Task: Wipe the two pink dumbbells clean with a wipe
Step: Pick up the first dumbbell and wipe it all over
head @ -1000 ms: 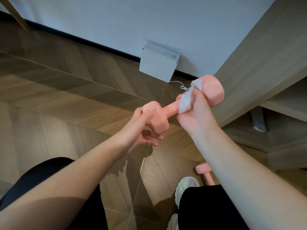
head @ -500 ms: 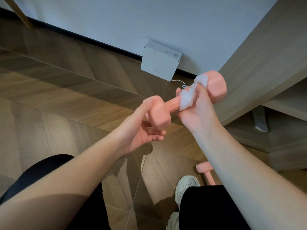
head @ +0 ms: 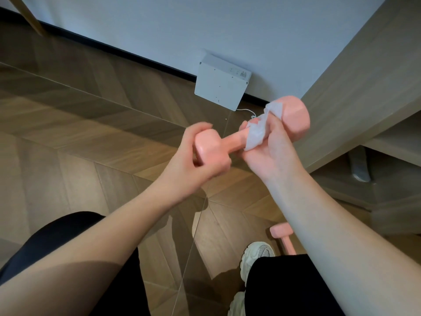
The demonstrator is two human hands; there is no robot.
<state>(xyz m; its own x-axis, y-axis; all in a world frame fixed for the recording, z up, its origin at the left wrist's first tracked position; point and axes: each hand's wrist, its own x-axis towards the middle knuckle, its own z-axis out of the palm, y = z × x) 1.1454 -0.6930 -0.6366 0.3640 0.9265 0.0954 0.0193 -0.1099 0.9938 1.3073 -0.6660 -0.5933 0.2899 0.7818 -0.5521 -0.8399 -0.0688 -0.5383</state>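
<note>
Head: wipe (head: 257, 131) against pink dumbbell (head: 232, 142)

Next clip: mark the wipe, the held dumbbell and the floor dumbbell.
wipe (head: 256, 133), head view, on the white sheet wrapped over the handle.
held dumbbell (head: 295, 117), head view, on its far weight end.
floor dumbbell (head: 279, 231), head view, on its visible weight end.
</note>
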